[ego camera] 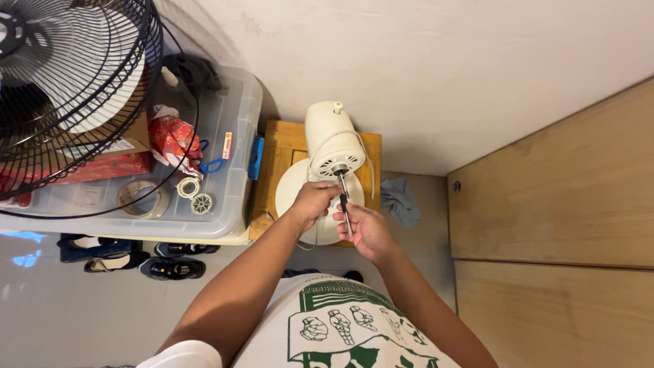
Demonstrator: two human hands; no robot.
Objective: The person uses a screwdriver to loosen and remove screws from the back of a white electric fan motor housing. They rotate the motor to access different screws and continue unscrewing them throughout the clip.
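Both hands (344, 217) grip fan motor's (333, 144) shaft (343, 187)

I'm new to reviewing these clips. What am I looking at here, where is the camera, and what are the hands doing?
There is one picture, from a camera worn on the person's head, looking straight down. No robot: both bare hands are the person's own. A cream fan motor housing with its round base sits on a small wooden stool. The left hand steadies it near the metal shaft; the right hand holds a thin dark-handled tool, probably a screwdriver. Left of them, a clear plastic storage bin carries the black fan grille and tape rolls.
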